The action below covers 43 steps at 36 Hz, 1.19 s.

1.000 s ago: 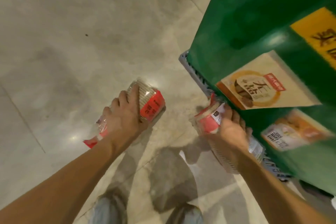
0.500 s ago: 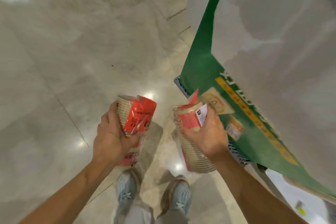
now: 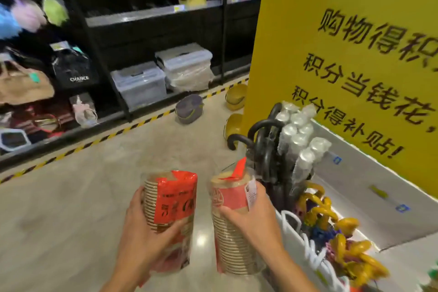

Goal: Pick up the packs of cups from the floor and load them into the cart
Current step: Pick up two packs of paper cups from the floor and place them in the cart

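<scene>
I hold two packs of stacked paper cups upright in front of me, above the floor. My left hand (image 3: 147, 237) grips the left pack (image 3: 171, 199), which has a red wrapper with dark lettering. My right hand (image 3: 254, 218) grips the right pack (image 3: 228, 199), a taller stack with a red label and a white tag. The two packs stand side by side, a small gap between them. No cart is clearly recognisable; to the right is a display with goods below a yellow sign (image 3: 343, 54).
Right of my hands stand black umbrellas (image 3: 265, 147), wrapped clear cup stacks (image 3: 298, 135), white bags (image 3: 308, 251) and yellow-handled items (image 3: 343, 239). Dark shelves (image 3: 142, 19) with storage boxes (image 3: 139, 83) line the far side. Baskets (image 3: 189, 109) sit on the floor by hazard tape.
I have risen from the floor with both packs. The view lifted from the tiles and green panel to the aisle, and the packs now stand upright at chest height.
</scene>
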Available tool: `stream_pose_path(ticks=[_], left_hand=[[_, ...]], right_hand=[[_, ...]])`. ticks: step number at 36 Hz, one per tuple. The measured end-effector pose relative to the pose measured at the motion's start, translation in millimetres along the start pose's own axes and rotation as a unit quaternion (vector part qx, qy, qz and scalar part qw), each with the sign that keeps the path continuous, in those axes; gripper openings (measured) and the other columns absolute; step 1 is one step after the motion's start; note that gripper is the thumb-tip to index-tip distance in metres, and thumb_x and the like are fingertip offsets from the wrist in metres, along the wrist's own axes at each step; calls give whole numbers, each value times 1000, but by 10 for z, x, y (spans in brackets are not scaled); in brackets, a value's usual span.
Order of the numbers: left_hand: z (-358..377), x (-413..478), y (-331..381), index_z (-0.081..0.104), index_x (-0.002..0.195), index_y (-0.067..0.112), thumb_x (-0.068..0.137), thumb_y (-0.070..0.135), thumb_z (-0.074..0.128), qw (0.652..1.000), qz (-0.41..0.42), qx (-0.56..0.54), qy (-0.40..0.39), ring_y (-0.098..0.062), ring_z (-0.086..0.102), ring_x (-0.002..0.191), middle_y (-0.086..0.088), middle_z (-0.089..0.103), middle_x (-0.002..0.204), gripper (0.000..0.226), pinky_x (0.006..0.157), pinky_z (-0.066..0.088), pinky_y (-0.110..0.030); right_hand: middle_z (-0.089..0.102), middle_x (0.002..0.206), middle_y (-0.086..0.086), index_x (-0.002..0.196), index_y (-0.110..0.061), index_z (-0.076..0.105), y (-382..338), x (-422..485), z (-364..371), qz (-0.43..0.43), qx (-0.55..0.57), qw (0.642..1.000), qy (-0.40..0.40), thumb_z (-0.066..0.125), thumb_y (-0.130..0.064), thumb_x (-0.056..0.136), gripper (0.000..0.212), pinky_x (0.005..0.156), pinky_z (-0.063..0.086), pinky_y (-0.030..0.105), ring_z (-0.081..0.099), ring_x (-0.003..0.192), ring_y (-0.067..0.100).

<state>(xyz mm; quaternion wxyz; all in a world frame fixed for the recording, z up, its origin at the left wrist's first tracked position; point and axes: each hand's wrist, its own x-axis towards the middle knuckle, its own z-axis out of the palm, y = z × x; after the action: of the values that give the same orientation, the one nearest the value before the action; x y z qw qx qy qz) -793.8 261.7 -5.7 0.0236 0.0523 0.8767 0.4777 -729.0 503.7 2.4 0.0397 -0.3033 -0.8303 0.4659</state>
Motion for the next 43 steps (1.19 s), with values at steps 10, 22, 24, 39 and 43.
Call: stream_pose_path(ticks=[10,22,24,39,43], left_hand=[[-337,-39,1388,25,143,52,40,77,87,985,134,-64,-89,-15,60,120,9,56,134,123,101,51,-50],[-25,-341,2650,30,130,60,32,81,84,881,337,-144,-300,-15,63,112,5,60,124,113,99,52,-51],[30,-607,2846,28,112,79,36,83,81,853,378,-163,-321,-15,63,111,6,61,123,93,99,51,-47],[600,-3804,3357,35,122,68,53,48,95,601,493,-219,-589,0,68,97,14,68,111,94,79,54,-23],[665,-4929,3296,41,137,39,48,56,92,515,486,-212,-673,-6,69,103,3,70,117,104,92,56,-32]], right_hand=[[62,128,-11,131,-38,45,-850,-754,-1452,-46,14,987,155,84,-70,53,93,92,54,39,62,115,15],[57,140,-11,145,-26,42,-760,-2232,-2315,52,58,911,406,89,-63,57,107,105,49,37,59,125,17],[55,143,-6,147,-25,40,-690,-2587,-2409,75,67,892,441,91,-58,62,105,107,47,36,57,128,17],[55,147,-6,145,-23,43,277,-6130,-2477,230,85,678,693,86,-66,46,117,106,48,33,55,132,9],[57,146,-7,147,-22,44,562,-7267,-2296,279,85,607,739,91,-62,51,114,108,50,38,59,130,9]])
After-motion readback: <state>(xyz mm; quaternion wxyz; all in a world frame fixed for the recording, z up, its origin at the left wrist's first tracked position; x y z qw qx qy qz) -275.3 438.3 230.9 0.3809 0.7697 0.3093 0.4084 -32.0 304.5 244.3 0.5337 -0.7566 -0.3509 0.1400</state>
